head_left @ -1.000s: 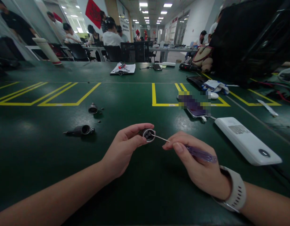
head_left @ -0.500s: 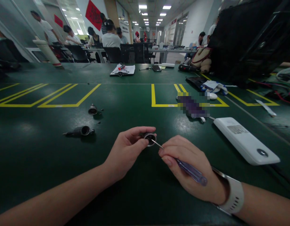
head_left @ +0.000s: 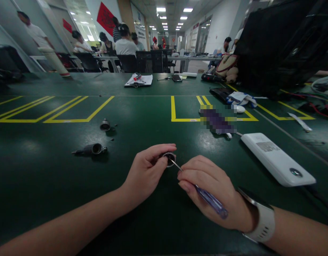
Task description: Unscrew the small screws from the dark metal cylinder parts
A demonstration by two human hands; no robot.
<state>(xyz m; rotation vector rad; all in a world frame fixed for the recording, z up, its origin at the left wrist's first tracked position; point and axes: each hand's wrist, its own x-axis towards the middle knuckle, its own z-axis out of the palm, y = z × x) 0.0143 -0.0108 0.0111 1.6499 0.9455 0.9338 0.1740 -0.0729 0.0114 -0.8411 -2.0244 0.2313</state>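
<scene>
Both grips are closed, left hand round the metal connector, right hand round the screwdriver: align it squarely.

We can read no lettering. We find markings too small or blurred to decipher on the grey panel of the white device, the red diamond-shaped sign, the wall board and a pale label on the yellow tape.
</scene>
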